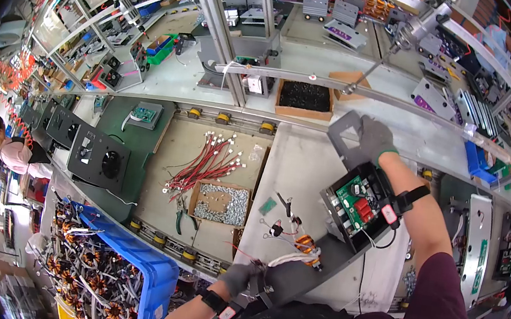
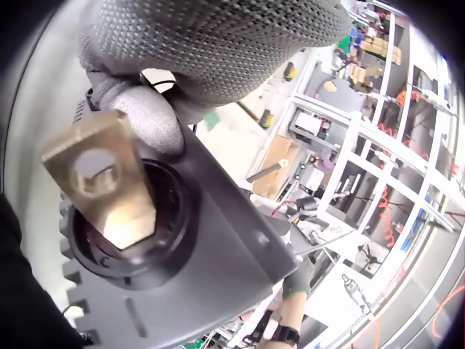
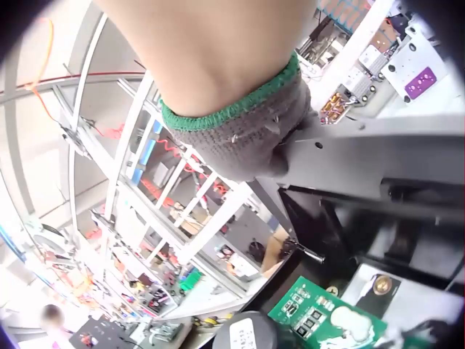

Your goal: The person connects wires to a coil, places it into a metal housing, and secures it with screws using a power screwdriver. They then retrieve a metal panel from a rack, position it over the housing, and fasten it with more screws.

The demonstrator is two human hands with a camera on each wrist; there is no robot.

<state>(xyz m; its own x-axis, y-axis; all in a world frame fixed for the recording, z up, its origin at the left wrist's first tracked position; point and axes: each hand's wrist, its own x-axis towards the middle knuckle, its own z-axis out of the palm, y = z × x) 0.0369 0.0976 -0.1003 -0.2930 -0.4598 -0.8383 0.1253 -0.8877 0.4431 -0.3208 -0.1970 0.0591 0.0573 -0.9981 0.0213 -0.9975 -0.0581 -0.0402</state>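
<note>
A dark metal casing (image 1: 345,260) lies opened out before me, with a green circuit board (image 1: 352,200) and red blocks inside. My gloved right hand (image 1: 376,139) grips its grey end plate (image 1: 343,132) at the far side; in the right wrist view the glove (image 3: 240,138) covers the plate's edge. At the near end my gloved left hand (image 1: 237,278) holds the casing's black panel (image 2: 211,240). Close by its fingers, a brass terminal (image 2: 109,182) with a hole stands in a round black socket (image 2: 174,254). A copper-wound coil (image 1: 307,245) with white leads lies beside the panel.
Left of the casing are a bundle of red wires (image 1: 207,166), a box of screws (image 1: 234,206) and pliers (image 1: 179,219). A blue crate (image 1: 155,275) of coils stands at near left. A power screwdriver (image 1: 414,32) hangs over a box of black parts (image 1: 303,111).
</note>
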